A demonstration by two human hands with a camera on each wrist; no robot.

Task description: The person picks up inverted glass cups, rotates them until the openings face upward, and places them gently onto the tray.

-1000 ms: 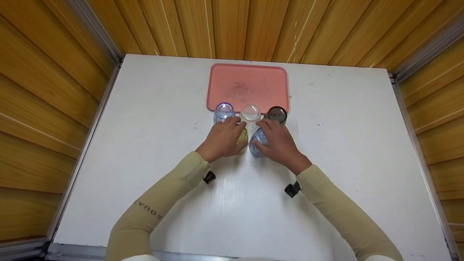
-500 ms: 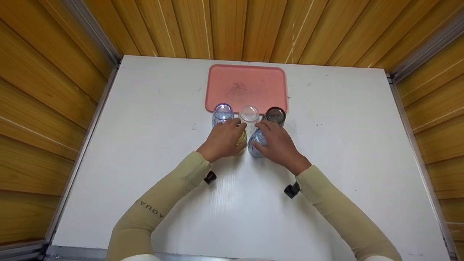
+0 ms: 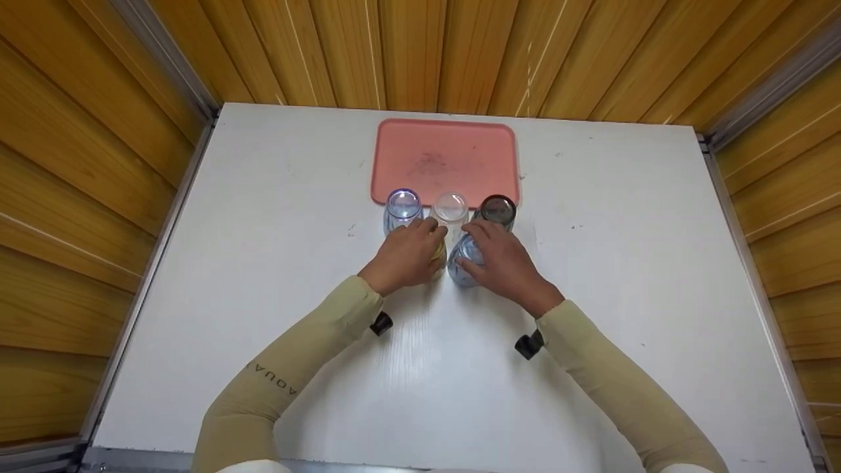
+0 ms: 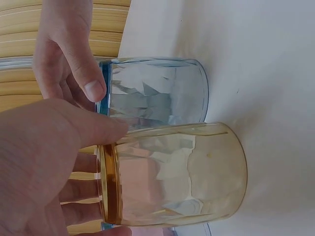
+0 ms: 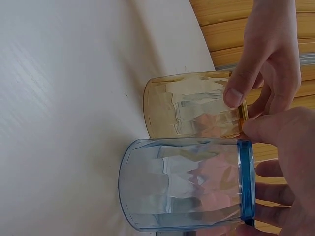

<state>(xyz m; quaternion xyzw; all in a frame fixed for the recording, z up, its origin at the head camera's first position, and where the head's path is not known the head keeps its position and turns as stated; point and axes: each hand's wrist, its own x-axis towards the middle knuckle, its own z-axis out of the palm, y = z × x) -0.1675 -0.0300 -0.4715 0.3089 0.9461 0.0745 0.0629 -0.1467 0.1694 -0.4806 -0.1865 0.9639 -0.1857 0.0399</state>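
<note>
Several faceted drinking glasses stand upside down in two close rows. At the front left, my left hand (image 3: 402, 257) grips a yellow glass (image 4: 177, 172) around its thick base, thumb on the near side and fingers behind. Beside it, my right hand (image 3: 506, 261) holds a light blue glass (image 5: 182, 184) the same way. Both mouths are down at the white table, and the two glasses stand almost side by side. Behind them are a violet-blue glass (image 3: 403, 205), a clear glass (image 3: 451, 207) and a dark smoky glass (image 3: 498, 210), their lower parts partly hidden by my hands.
A pink tray (image 3: 447, 141) lies flat behind the glasses, its front edge overlapped by the back row in the head view. The white table (image 3: 263, 217) extends to both sides. Wood-panelled walls (image 3: 420, 52) enclose it at the back and sides.
</note>
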